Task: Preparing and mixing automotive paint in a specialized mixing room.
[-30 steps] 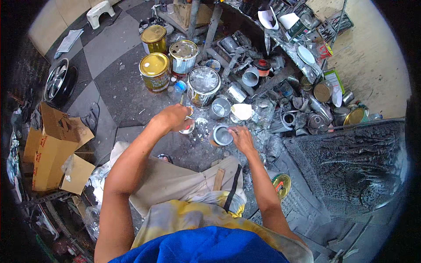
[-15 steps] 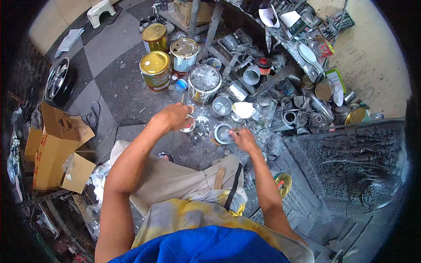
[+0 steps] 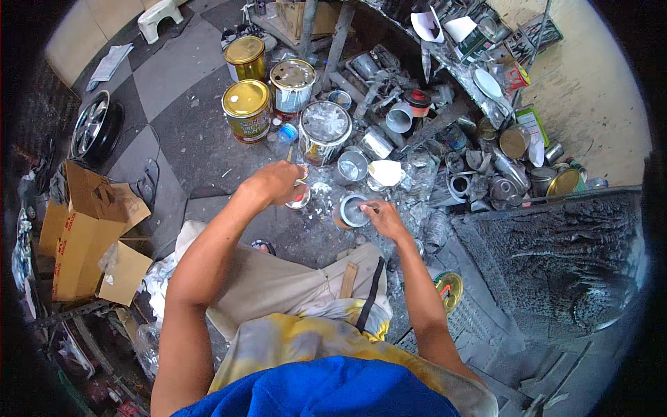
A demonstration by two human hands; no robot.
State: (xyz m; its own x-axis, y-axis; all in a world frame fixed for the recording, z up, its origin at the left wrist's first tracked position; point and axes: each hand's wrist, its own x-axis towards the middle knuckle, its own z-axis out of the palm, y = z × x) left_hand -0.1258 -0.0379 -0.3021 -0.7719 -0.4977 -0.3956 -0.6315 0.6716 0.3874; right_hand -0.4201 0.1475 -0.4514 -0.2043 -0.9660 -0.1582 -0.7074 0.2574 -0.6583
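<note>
My left hand [image 3: 276, 182] has its fingers curled round a thin light stick [image 3: 290, 156] just over a small red-and-white tin [image 3: 299, 200], which it partly hides. A little lower and to the right, my right hand [image 3: 381, 217] pinches something small, hard to make out, at the rim of a grey-filled cup [image 3: 351, 203]. Behind the cup stand a metal cup [image 3: 352, 167] and a container with a white, irregular top [image 3: 384, 174]. A large splattered can [image 3: 324, 132] is behind my hands, beside a blue-capped bottle [image 3: 285, 142].
Gold paint cans [image 3: 246, 115] and another splattered can stand at the back. Cardboard boxes [image 3: 82, 236] and a wheel rim [image 3: 94, 132] are at left, near a white stool [image 3: 158, 21]. A cluttered shelf [image 3: 479, 90], piled tins and a grime-coated panel [image 3: 545, 257] occupy the right.
The fingertips of my right hand shift slightly at the cup's rim, while my left hand stays almost in place. The surroundings sit slightly higher in the view.
</note>
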